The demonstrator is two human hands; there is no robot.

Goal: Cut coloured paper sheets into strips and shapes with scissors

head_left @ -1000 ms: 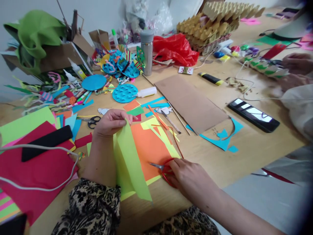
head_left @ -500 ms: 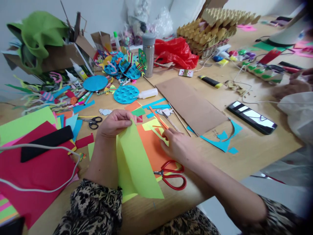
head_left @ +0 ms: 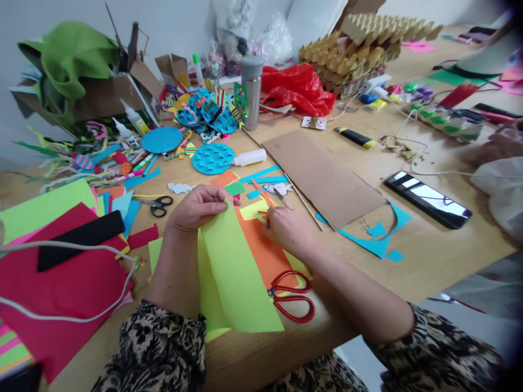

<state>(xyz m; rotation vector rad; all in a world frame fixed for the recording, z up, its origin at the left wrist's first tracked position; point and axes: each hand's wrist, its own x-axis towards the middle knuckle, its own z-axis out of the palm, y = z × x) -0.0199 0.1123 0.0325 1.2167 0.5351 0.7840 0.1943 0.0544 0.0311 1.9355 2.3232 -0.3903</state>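
The left hand (head_left: pixel 204 206) pinches the top of a yellow-green sheet (head_left: pixel 237 272). The right hand (head_left: pixel 291 231) reaches over orange paper (head_left: pixel 265 247), fingers at thin strips. Red-handled scissors (head_left: pixel 292 295) lie just below it on the papers and bench (head_left: pixel 327 321).

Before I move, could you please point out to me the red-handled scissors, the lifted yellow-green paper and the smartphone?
Red-handled scissors (head_left: pixel 294 298): head view, on the lower handle loop.
Lifted yellow-green paper (head_left: pixel 239 272): head view, middle of the sheet.
Smartphone (head_left: pixel 428 200): head view, middle of the screen.
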